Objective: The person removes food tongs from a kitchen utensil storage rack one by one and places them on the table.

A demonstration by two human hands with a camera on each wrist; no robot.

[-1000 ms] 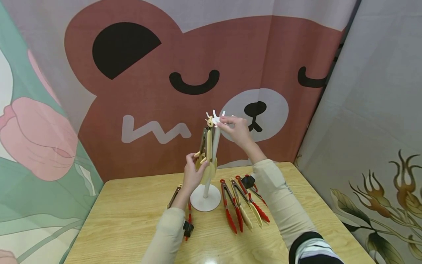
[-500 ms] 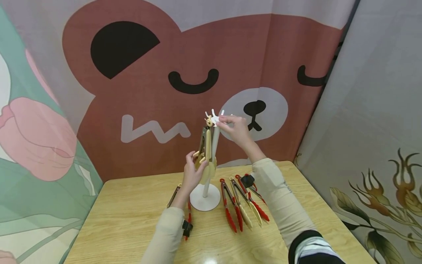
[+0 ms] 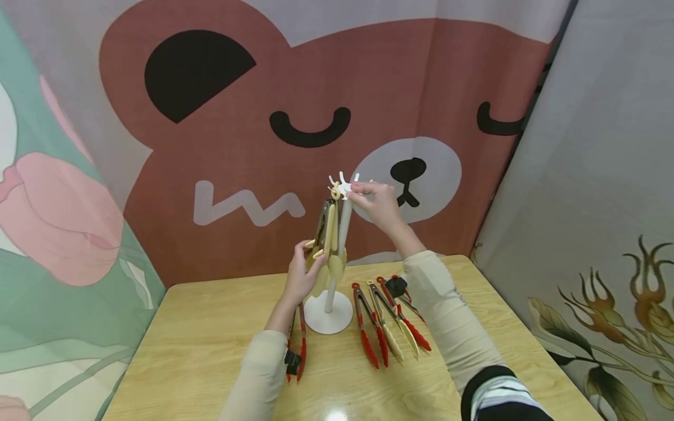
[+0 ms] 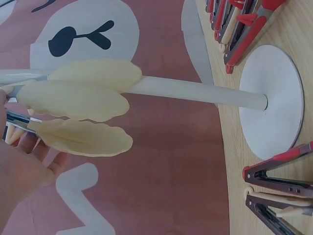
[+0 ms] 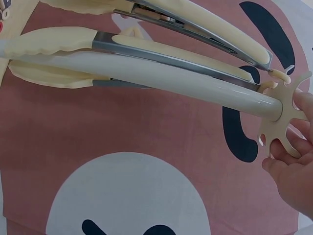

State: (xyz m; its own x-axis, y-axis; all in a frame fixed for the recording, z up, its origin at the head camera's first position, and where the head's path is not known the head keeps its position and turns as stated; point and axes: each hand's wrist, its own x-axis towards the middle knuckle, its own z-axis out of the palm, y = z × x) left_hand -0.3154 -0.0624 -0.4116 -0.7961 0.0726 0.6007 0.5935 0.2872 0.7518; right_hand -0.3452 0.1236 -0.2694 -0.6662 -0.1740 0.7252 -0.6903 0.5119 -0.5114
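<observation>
Two pairs of cream-tipped tongs hang by their loops from the white stand [image 3: 344, 225], whose top is a ring of curved hooks [image 5: 282, 115]. My left hand [image 3: 303, 276] grips the outer pair of tongs [image 5: 195, 24] partway down, thumb on one side and fingers on the other, its cream head [image 4: 85, 138] swung out from the pole. The other pair of tongs [image 5: 171, 58] hangs close along the pole, with its cream heads [image 4: 73, 100] on either side. My right hand [image 3: 380, 204] pinches the hook ring at its right side, fingers around the prongs.
Right of the stand's round base [image 3: 329, 327] lie several tongs, including red ones [image 3: 371, 327] and cream ones [image 3: 392, 324]. Red tongs [image 3: 302, 351] lie left of the base, with cream-handled tongs [image 4: 274, 200] beside them. A patterned curtain [image 3: 237, 175] hangs behind the table [image 3: 200, 351].
My left hand has moved slightly left and down, drawing the outer tongs away from the pole. My left forearm has shifted left, uncovering more of the red tongs. My right hand stays at the hooks.
</observation>
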